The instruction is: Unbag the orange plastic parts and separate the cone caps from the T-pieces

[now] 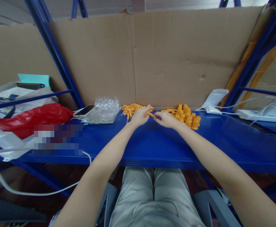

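My left hand (pixel 140 116) and my right hand (pixel 166 119) meet at the back of the blue shelf (pixel 152 145). Both are closed on one small orange plastic part (pixel 151 113) that spans the gap between them. A pile of long orange parts (pixel 130 109) lies just left of my left hand. A heap of stubby orange parts (pixel 188 116) sits just right of my right hand, touching the cardboard wall (pixel 171 60).
A crumpled clear plastic bag (pixel 103 110) and a phone (pixel 84 110) lie left of the orange piles. Further left are a red bag (pixel 34 118) and white cables. At the right are a white pouch (pixel 214 99) and a power strip (pixel 258 115). Blue rack posts stand on both sides.
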Demonstrator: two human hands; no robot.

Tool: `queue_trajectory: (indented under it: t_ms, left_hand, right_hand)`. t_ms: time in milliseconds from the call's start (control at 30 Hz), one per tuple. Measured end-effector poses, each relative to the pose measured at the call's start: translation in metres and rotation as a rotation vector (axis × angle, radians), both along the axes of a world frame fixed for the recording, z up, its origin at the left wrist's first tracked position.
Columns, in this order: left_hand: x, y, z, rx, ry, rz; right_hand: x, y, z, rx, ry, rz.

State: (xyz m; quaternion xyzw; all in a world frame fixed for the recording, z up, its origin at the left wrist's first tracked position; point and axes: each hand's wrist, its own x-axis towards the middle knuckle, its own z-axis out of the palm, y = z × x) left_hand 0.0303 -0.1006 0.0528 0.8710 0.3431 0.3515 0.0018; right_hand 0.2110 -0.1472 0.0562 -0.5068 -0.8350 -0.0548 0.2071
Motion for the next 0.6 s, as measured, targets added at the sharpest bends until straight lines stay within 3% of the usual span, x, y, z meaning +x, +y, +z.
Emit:
queue_trajectory:
  t_ms: [167,367,500,600]
  left_hand:
    - [0.001,-0.002,0.0,0.019,0.048,-0.024]
    - [0.003,0.005,-0.003,0.162,0.02,-0.093]
    - [0.004,0.002,0.002,0.322,-0.083,-0.066]
    - [0.008,-0.006,0.005,0.324,-0.094,-0.092]
  right_hand:
    - [0.004,0.004,-0.001,0.084,0.021,0.017]
    - [0.007,0.004,0.001,0.041,0.096,-0.183]
    - [0.008,0.006,0.003,-0.011,0.356,-0.27]
    - [0.007,0.006,0.006,-0.107,0.652,-0.27]
